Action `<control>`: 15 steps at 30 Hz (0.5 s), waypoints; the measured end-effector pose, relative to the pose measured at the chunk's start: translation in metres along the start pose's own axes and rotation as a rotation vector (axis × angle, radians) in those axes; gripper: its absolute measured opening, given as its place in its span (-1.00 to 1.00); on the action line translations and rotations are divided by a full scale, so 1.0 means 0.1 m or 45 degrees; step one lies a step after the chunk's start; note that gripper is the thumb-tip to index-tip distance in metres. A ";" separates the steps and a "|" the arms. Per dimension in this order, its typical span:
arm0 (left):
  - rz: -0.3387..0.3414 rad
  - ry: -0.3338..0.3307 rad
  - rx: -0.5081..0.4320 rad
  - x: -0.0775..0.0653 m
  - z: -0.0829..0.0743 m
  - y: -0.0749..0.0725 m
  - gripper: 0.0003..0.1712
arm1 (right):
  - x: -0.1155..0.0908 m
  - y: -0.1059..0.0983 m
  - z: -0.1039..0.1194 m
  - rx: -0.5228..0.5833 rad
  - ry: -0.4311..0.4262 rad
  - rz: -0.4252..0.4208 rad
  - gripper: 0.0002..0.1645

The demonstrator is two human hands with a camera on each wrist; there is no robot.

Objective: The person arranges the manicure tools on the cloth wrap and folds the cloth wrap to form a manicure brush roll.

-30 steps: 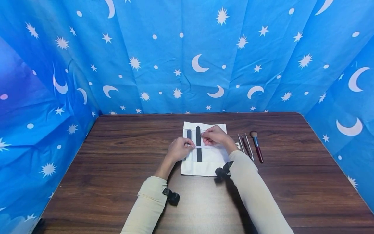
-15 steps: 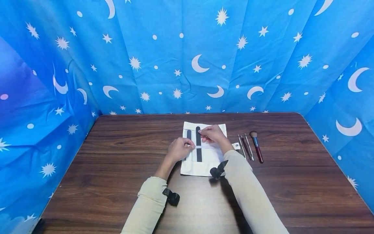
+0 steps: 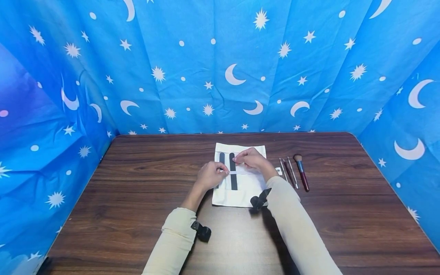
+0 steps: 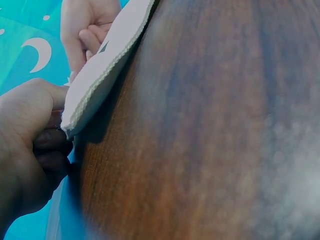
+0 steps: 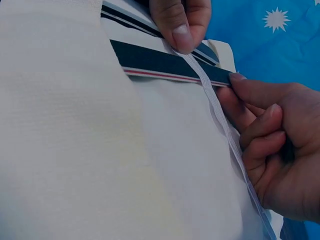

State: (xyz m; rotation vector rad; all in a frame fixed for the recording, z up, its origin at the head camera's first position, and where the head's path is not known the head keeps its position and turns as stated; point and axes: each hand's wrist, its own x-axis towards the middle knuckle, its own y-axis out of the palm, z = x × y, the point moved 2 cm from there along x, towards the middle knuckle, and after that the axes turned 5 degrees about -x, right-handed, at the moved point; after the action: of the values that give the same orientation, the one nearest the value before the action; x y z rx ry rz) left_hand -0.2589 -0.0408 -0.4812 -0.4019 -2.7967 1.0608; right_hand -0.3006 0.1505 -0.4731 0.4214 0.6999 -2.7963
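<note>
My left hand [image 3: 211,175] pinches the elastic [image 5: 216,102] at the pouch's [image 3: 228,199] nine o'clock; my right hand [image 3: 251,157] grasps the black file [image 3: 234,182], lying from eleven to seven. I judge I'm seating it, calling for gentle pushing toward six. It sits lower than half a second ago.

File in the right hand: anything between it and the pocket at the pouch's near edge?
Nothing visible: the near end of the file reaches the pocket and seems tucked in. The elastic, pinched by the left hand, crosses over the file, not ahead of its end.
</note>
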 end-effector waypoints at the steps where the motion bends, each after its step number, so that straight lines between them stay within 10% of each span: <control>1: 0.000 -0.002 0.000 0.00 0.00 0.00 -0.89 | 0.00 0.00 0.00 -0.018 -0.005 0.012 -0.71; 15: 0.001 -0.021 -0.008 0.00 0.00 0.00 -0.90 | 0.03 -0.02 -0.03 -0.057 -0.020 0.053 -0.68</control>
State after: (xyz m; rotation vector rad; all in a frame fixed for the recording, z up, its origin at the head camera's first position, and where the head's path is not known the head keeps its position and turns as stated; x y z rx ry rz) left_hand -0.2588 -0.0407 -0.4807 -0.3970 -2.8153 1.0601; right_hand -0.3035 0.1533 -0.4760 0.4008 0.7402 -2.7367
